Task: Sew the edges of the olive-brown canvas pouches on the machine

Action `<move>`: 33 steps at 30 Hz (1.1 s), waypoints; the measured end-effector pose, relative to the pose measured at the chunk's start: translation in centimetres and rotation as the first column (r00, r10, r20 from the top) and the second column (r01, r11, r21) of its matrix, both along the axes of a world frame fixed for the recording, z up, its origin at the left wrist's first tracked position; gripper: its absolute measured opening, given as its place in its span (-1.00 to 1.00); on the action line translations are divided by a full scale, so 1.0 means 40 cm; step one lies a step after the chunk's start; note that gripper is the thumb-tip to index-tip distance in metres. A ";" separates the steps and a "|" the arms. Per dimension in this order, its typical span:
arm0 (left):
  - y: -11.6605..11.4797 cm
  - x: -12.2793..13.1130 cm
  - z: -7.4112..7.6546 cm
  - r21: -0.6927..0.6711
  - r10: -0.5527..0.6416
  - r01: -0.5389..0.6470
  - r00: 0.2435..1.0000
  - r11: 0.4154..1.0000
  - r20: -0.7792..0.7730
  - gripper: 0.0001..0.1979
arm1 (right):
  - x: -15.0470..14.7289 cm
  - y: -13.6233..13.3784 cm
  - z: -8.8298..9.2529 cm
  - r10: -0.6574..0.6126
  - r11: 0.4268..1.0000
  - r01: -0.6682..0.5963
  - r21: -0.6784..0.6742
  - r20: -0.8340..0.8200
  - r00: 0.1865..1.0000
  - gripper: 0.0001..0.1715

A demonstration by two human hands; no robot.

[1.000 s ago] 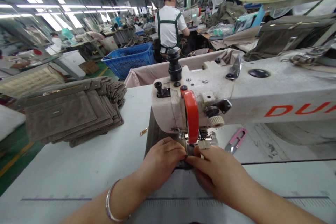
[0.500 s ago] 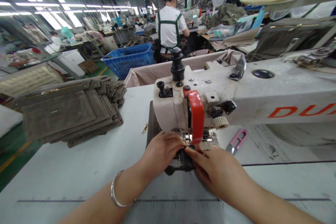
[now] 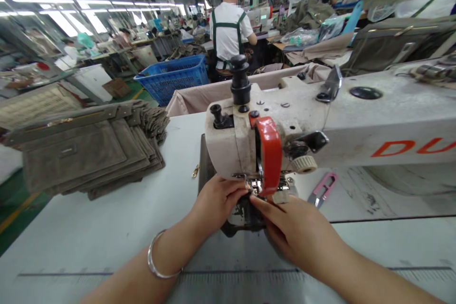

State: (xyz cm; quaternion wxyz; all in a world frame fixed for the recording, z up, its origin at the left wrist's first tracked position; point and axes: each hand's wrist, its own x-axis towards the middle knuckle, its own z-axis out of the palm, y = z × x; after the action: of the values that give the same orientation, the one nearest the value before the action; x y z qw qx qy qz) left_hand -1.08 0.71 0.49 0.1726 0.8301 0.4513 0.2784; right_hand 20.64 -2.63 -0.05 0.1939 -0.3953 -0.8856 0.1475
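A white sewing machine with a red guard stands in front of me. Close to its presser foot, my left hand is closed in a pinch, thumb and index fingertips together. My right hand lies just right of the foot, its fingers pressed together and pointing in toward the needle area. Whatever small dark piece sits between the fingertips is mostly hidden. Below them shows the dark machine bed. A strip of dark grey-brown material is partly visible left of the machine head.
Grey-brown fabric bag pieces lie stacked on the white table at left. A gold clasp rests nearby. Pink thread snips lie right of the needle. Behind are a blue crate and a co-worker facing away.
The view has shifted slightly. My left fingertips have drawn a little to the left, widening the gap to my right fingertips. Both hands stay at the presser foot.
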 end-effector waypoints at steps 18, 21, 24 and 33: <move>-0.025 0.019 0.004 0.250 -0.011 0.081 0.963 0.965 -0.269 -0.85 | -0.010 0.003 0.007 -0.024 0.998 0.028 -0.062 0.071 0.997 -0.65; -0.023 0.022 0.019 0.250 -0.038 0.129 0.941 0.960 -0.337 -0.82 | -0.011 0.002 0.006 -0.028 0.998 0.032 -0.054 0.075 0.997 -0.66; -0.019 0.020 0.027 0.229 -0.046 0.116 0.956 0.967 -0.288 -0.82 | -0.013 0.002 0.006 -0.040 0.997 0.045 -0.055 0.082 0.996 -0.64; -0.021 0.017 0.018 0.202 -0.012 0.068 0.963 0.977 -0.269 -0.83 | -0.009 0.004 0.011 -0.024 0.999 0.027 -0.039 0.071 0.997 -0.68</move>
State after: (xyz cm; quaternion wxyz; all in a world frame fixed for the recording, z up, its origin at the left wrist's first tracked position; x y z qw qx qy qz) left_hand -0.40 -0.15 1.20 0.0277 0.8825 0.4216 0.2066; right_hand 20.26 -2.46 0.41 0.1567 -0.4154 -0.8837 0.1485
